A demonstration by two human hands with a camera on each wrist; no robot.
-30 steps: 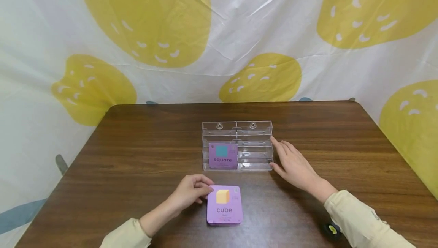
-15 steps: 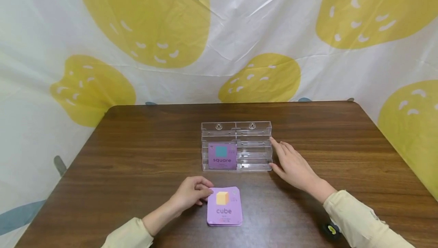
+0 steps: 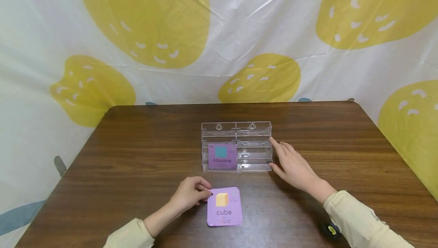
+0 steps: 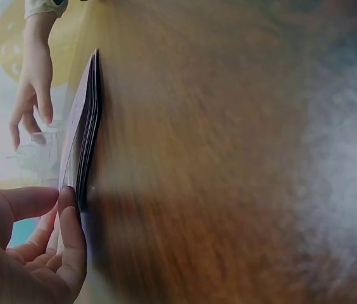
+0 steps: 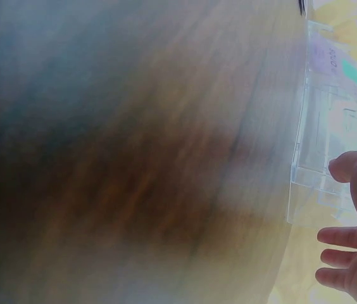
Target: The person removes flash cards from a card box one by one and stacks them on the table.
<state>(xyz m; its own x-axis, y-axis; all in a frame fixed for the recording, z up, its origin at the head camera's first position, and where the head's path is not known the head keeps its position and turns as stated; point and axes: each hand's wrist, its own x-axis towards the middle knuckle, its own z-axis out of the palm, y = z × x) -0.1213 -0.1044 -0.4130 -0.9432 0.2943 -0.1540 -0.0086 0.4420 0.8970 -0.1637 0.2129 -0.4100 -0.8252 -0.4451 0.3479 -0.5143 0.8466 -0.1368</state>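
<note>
My left hand (image 3: 191, 194) pinches the upper left corner of the purple "cube" card (image 3: 224, 207), which lies on top of a card stack. In the left wrist view, thumb and fingertips meet at the corner of the stack (image 4: 90, 133), seen edge-on, with the top layer slightly parted there. A clear plastic tiered card holder (image 3: 254, 156) stands farther back, with a purple "square" card (image 3: 222, 157) in its lower left pocket. My right hand (image 3: 295, 164) rests its fingertips against the holder's right side, fingers nearly straight.
The dark wood table (image 3: 147, 145) carries everything. Close to the right sleeve lies a small black object (image 3: 332, 229) with a yellow-green centre. A white cloth (image 3: 236, 31) with yellow fruit prints hangs behind the table.
The "cube" card has shifted slightly toward me on its stack, with my left fingers at its corner. My right hand and the holder have stayed in place.
</note>
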